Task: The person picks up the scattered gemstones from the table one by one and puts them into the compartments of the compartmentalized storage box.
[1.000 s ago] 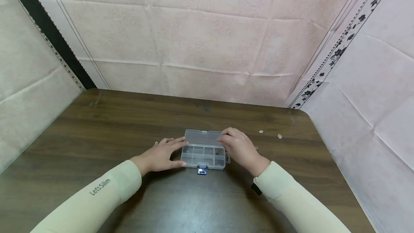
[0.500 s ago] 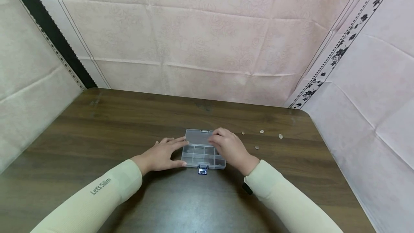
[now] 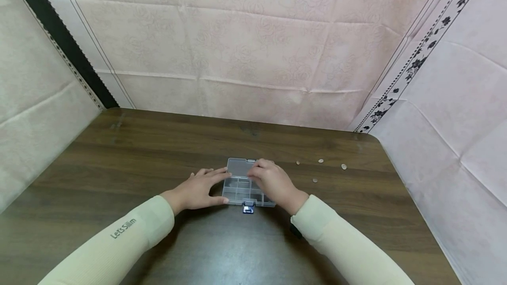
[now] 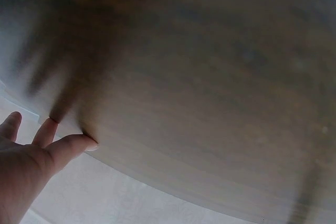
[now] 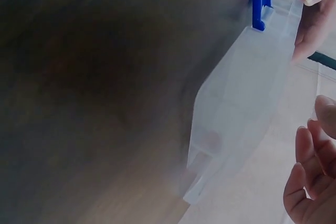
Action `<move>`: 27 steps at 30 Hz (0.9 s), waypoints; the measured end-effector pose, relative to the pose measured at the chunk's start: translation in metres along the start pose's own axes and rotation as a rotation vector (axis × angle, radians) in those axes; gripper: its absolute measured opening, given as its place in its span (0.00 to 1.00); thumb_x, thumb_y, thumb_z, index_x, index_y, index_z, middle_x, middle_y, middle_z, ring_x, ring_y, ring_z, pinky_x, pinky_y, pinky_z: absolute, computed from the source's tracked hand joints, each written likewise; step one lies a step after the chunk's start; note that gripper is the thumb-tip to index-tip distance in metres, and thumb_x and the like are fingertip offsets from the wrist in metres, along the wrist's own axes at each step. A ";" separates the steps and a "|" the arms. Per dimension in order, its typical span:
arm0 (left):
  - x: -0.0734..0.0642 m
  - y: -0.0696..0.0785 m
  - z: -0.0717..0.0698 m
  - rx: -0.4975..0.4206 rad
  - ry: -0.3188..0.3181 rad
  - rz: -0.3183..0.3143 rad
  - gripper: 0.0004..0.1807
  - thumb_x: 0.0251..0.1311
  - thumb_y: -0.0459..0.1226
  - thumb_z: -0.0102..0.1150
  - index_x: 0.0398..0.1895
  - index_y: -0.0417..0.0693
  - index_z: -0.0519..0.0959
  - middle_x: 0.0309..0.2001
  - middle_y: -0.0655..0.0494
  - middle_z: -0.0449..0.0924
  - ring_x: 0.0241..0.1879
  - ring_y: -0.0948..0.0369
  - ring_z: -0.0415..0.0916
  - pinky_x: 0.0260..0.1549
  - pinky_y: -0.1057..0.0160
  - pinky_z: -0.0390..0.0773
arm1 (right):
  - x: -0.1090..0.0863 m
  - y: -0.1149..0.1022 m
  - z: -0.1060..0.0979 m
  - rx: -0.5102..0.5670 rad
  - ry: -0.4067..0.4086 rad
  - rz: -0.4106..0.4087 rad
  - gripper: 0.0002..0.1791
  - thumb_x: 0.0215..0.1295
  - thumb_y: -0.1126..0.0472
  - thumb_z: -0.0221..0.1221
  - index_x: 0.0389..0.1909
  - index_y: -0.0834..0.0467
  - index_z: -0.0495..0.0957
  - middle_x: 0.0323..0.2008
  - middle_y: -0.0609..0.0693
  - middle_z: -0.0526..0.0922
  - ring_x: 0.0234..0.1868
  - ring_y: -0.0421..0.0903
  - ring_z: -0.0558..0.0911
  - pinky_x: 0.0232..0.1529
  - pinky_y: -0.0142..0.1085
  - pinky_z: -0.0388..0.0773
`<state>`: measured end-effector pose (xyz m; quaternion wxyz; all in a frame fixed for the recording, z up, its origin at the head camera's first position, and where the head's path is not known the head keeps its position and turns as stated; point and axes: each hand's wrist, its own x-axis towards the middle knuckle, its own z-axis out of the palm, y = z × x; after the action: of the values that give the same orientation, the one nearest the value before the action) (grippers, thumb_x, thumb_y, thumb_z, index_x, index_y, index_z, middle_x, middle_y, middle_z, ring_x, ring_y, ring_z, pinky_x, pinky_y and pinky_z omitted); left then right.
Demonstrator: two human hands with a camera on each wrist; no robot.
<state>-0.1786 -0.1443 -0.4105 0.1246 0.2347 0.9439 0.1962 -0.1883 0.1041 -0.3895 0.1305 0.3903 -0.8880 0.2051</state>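
A clear plastic compartment box lies on the table with its lid folded back and a blue latch at the front. My left hand spreads along the box's left side, index fingertip near the hinge and thumb at the front corner. Over the right half hovers my right hand, covering several compartments. In the right wrist view its thumb and index finger come together on a small thin pale piece, mostly hidden. A reddish round shape shows through the box wall there.
Several small coin-like discs, among them a larger pale disc and a small disc, lie right of the box. Pale cloth hangs behind the brown wooden table and along both sides.
My right hand has moved left across the box, from its right edge towards the middle compartments, uncovering a small disc on the table. My left hand has stayed in place.
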 end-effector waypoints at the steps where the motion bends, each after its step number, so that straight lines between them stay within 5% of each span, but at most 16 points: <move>1: 0.000 0.000 0.000 0.000 -0.001 0.001 0.43 0.56 0.65 0.56 0.73 0.60 0.62 0.75 0.57 0.53 0.70 0.40 0.52 0.58 0.25 0.50 | 0.001 -0.001 0.001 0.003 -0.011 0.001 0.07 0.59 0.68 0.66 0.38 0.59 0.86 0.37 0.48 0.81 0.39 0.43 0.80 0.41 0.35 0.80; 13: -0.001 0.000 0.000 -0.001 0.000 0.009 0.42 0.57 0.64 0.56 0.73 0.59 0.61 0.75 0.57 0.53 0.70 0.40 0.52 0.58 0.25 0.50 | 0.006 -0.006 0.007 0.010 -0.125 0.039 0.07 0.60 0.67 0.65 0.38 0.58 0.86 0.37 0.48 0.82 0.39 0.42 0.81 0.43 0.35 0.80; 27: 0.001 -0.002 0.001 0.003 -0.003 -0.003 0.43 0.56 0.65 0.56 0.73 0.61 0.61 0.75 0.58 0.53 0.70 0.40 0.52 0.58 0.25 0.50 | 0.008 -0.004 0.013 -0.028 -0.147 0.044 0.07 0.61 0.65 0.65 0.40 0.56 0.87 0.38 0.47 0.83 0.41 0.42 0.81 0.45 0.35 0.80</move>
<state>-0.1795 -0.1454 -0.4128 0.1260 0.2339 0.9442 0.1944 -0.1919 0.0900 -0.3970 0.0660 0.3827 -0.9064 0.1663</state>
